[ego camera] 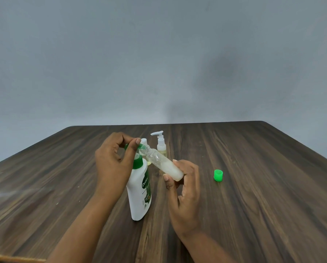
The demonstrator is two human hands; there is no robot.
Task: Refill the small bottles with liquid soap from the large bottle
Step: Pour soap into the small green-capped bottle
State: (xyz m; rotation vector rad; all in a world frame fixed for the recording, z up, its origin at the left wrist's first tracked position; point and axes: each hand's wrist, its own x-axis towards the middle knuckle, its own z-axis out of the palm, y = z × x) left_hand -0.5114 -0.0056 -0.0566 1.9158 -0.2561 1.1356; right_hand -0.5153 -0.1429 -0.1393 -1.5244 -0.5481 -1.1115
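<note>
The large white soap bottle (139, 194) with a green pump stands upright on the wooden table (253, 196). My left hand (114, 160) presses down on its green pump head, thumb on top. My right hand (183, 188) holds a small clear bottle (164, 163) tilted, its open mouth against the pump's green nozzle; white soap fills its lower end. Behind stand a small pump bottle (161, 142) holding yellowish liquid and another small white-capped bottle (144, 141), mostly hidden by my thumb.
A loose green cap (218, 175) lies on the table to the right of my right hand. A plain grey wall rises beyond the table's far edge.
</note>
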